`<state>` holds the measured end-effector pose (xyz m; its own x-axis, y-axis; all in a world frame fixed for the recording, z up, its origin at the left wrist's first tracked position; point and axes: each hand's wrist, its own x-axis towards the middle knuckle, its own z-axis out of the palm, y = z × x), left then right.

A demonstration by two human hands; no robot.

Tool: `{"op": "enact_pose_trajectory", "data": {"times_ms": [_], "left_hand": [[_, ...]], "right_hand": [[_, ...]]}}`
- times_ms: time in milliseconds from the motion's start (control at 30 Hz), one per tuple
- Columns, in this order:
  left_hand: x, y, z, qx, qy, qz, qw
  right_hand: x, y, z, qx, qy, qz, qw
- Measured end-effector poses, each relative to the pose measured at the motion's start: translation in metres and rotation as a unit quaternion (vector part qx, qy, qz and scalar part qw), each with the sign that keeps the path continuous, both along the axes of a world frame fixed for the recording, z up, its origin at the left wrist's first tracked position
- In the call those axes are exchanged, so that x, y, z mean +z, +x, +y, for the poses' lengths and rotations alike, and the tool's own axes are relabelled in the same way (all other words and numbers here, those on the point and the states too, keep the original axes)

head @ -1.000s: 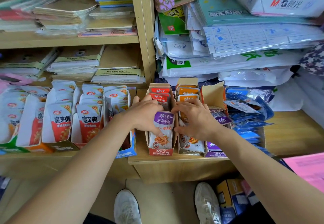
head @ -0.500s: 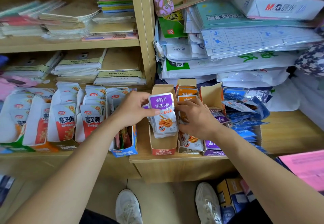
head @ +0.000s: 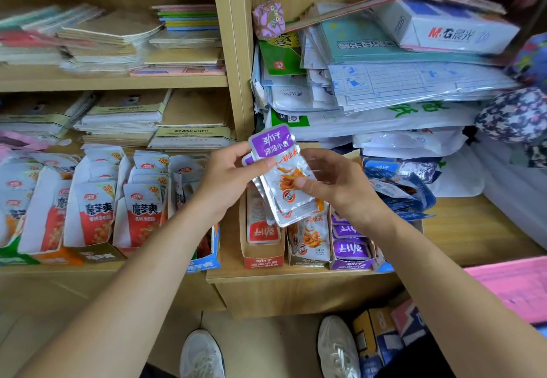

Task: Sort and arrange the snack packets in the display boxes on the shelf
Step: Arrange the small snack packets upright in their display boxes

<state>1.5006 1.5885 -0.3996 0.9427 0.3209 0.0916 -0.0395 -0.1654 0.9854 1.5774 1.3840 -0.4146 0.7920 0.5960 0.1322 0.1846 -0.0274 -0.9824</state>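
A small stack of purple-topped silver snack packets (head: 281, 170) is held up above the display boxes. My left hand (head: 228, 179) grips the stack's left edge, thumb on the front. From the right, my right hand (head: 331, 182) pinches the front packet, thumb pressed on its picture. Below stand the red display box (head: 260, 259) with a red-labelled packet lying in it, an orange-packet box (head: 309, 261) and a purple box (head: 350, 262) with purple packets.
Boxes of white-and-red packets (head: 94, 215) fill the left shelf. Loose blue packets (head: 396, 188) lie right of the boxes. Stacked paper goods (head: 384, 87) crowd the space above. My shoes (head: 201, 354) and small cartons (head: 381, 336) are on the floor.
The purple packets came up out of the red box, lifted by my left hand. My right hand left the orange box and took hold of the front packet.
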Motion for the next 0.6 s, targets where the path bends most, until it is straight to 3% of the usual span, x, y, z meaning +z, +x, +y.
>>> {"op": "enact_pose_trajectory", "data": {"times_ms": [300, 467, 600], "left_hand": [[0.005, 0.025, -0.053, -0.033, -0.091, -0.045, 0.994], [0.007, 0.04, -0.069, -0.095, -0.068, -0.044, 0.992], [0.009, 0.052, -0.081, -0.058, -0.089, -0.055, 0.993]], "right_hand": [[0.009, 0.009, -0.03, -0.038, 0.043, 0.014, 0.998], [0.015, 0.018, -0.05, -0.107, 0.08, 0.021, 0.991], [0.017, 0.026, -0.062, -0.158, 0.119, 0.03, 0.98]]}}
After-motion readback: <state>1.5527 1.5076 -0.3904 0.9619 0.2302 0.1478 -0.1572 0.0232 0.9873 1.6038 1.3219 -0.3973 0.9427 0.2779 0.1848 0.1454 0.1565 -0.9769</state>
